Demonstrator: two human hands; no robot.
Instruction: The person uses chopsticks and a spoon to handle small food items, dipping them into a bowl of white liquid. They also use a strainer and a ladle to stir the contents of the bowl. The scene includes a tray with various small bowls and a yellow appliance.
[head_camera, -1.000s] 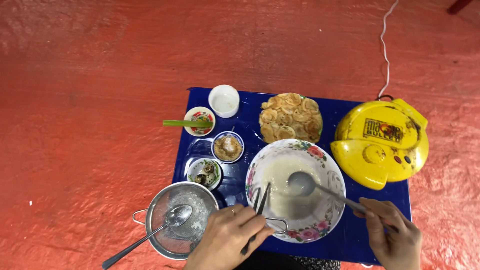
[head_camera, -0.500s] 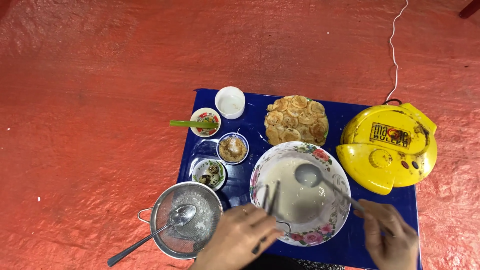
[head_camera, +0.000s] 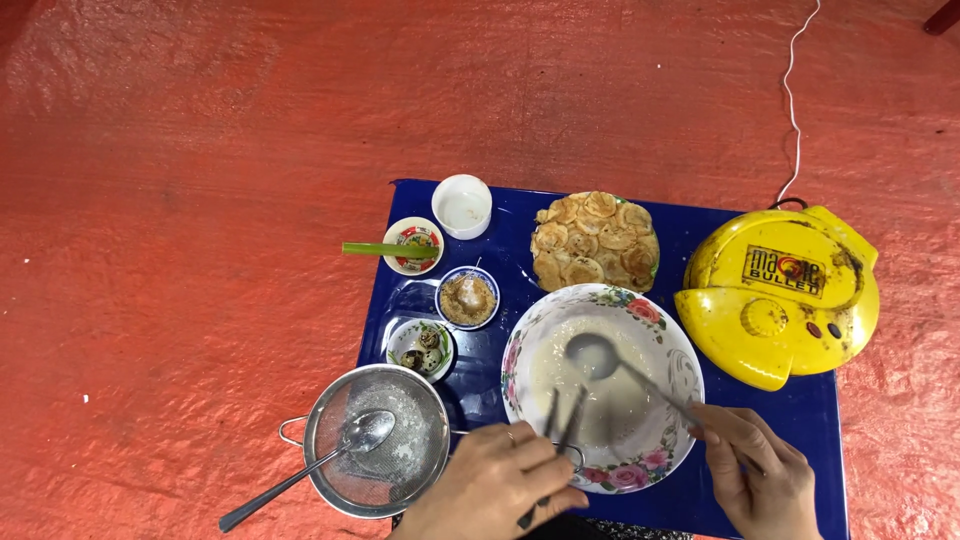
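Below, left hand (head_camera: 495, 485) grasping two chopsticks (head_camera: 560, 425), right hand (head_camera: 755, 470) grasping one ladle (head_camera: 600, 357), four small dishes (head_camera: 467, 299)

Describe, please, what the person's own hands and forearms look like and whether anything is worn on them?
Both are bare: no gloves and no sleeves reach into view. The left hand has a thin ring on one finger; no watch or bracelet shows. The right hand carries no ring, band or marking that can be seen. Only a short stretch of each wrist is in frame, so anything worn higher up the arms cannot be told.
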